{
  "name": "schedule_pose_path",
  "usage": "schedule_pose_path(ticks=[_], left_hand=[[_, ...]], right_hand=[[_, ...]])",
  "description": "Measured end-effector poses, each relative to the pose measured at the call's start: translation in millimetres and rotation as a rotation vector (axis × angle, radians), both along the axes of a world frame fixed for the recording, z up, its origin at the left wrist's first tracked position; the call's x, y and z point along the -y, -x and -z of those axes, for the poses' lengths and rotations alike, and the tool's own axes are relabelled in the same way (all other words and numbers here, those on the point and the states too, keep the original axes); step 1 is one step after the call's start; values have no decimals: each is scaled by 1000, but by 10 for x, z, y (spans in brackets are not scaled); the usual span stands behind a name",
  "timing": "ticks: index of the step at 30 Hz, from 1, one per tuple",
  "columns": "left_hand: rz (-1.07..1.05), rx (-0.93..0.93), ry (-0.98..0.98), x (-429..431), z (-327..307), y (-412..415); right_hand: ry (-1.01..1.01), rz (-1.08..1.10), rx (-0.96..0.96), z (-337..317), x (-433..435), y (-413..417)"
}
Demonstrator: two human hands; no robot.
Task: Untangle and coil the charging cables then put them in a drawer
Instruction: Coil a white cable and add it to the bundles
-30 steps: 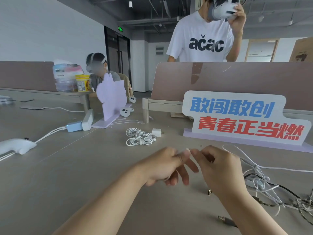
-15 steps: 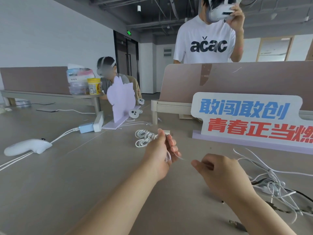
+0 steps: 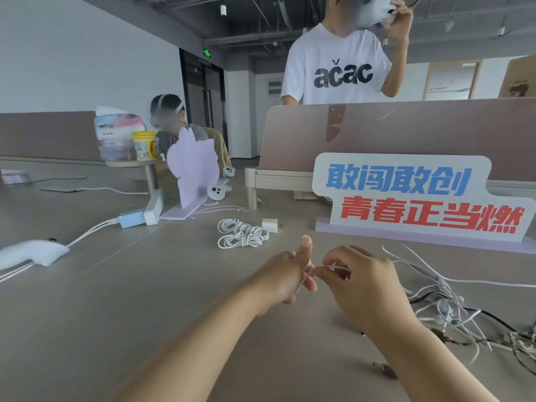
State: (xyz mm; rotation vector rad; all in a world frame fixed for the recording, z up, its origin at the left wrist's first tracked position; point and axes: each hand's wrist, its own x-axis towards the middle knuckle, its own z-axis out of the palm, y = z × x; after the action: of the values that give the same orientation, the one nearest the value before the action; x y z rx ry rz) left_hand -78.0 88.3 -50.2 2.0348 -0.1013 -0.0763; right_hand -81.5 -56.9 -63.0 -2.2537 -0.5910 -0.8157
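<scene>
Fingers (image 3: 305,250) of left hand (image 3: 282,275) and right hand (image 3: 364,285) pinch one thin white cable (image 3: 338,266) between them.

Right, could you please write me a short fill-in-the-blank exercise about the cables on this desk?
1. The right hand pinches a thin white ____ that runs to the left hand.
2. The coiled cables lie beside a small ____ charger block.
3. The tangled cables lie on the ____ side of the desk.
4. The top row on the sign is ____.
Missing words: cable; white; right; blue.
</scene>
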Motion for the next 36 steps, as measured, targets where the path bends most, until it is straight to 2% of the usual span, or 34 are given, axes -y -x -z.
schedule_pose_path(ticks=[4,6,9,13,17,19,21,23,26,30,32,33,36], left_hand=[[350,-231,137,-32,-32,75],[447,-214,94,-84,-24,89],[460,-125,33,-122,-14,67],[262,36,203,-138,-7,-7],[13,101,455,-31,25,-44],[-118,94,744,-36,-71,-67],[-160,65,1051,-122,-171,-112],[-148,38,1222,-171,-204,-98],[-197,-32,1298,-157,-171,-97],[-231,-80,1442,-248,-156,-174],[-281,-73,1345,-301,-160,-203],[-318,-64,1201,-308,-145,-215],[-331,-19,489,-234,-56,-174]], right_hand=[[-98,101,-135,-53,57,-2],[-148,56,-240,-47,61,-13],[-234,-99,-325,-43,38,8],[-405,-119,-407,-80,95,-44],[-212,-22,-414,-65,101,-63],[-86,28,-457,-58,85,-42],[14,69,-466,-47,57,-24],[47,78,-429,-38,26,-9],[84,67,-345,-40,6,6],[150,82,-325,-41,24,13],[143,87,-334,-49,40,11],[126,84,-316,-54,48,12],[72,67,-176,-62,57,24]])
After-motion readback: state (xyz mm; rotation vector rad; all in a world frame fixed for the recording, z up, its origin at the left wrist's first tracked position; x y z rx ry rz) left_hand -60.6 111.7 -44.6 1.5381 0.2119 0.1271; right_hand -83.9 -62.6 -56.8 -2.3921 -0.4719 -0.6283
